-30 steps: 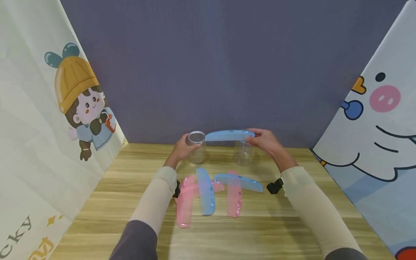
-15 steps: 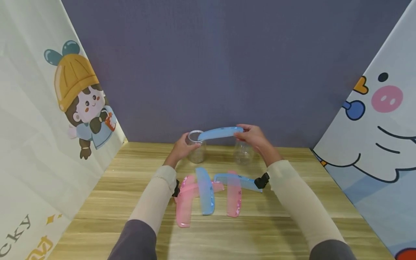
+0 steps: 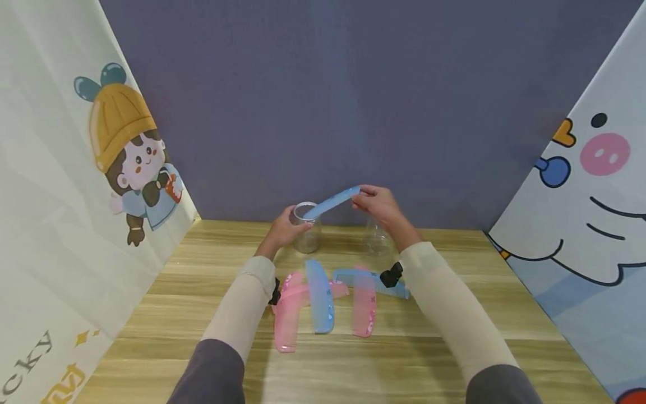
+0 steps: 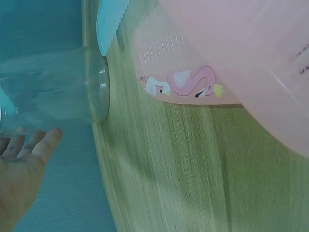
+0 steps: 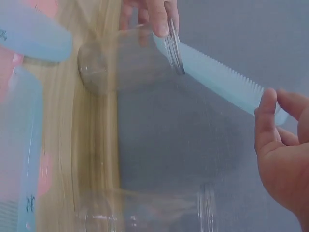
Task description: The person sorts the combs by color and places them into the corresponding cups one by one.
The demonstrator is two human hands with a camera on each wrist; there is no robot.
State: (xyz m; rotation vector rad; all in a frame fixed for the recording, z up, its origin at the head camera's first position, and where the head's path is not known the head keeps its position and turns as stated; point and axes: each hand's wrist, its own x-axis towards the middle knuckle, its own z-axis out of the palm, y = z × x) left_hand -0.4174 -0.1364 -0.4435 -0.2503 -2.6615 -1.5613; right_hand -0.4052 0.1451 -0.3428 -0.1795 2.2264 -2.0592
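Observation:
My right hand (image 3: 381, 206) pinches one end of a blue comb (image 3: 333, 202) and holds it slanted. The comb's lower end dips inside the mouth of a clear jar (image 3: 307, 238), as the right wrist view shows below the rim. That jar stands upright at the back of the table. Around its upper side my left hand (image 3: 284, 230) curls, thumb on the near side and fingers behind. In the left wrist view the fingers (image 4: 47, 144) lie along the jar wall. Under my right hand stands a second clear jar (image 3: 377, 241).
On the wooden table (image 3: 424, 359), nearer to me, lie several combs: a blue comb (image 3: 320, 297) across the middle, a pink comb (image 3: 364, 306), another blue comb (image 3: 393, 286) and overlapping pink combs (image 3: 286, 331) at left. A grey panel (image 3: 323, 101) rises directly behind the jars.
My right hand has moved left and slightly up with the blue comb. The comb has gone from level to slanted, its lower end now in the left jar's mouth. My left hand stays put.

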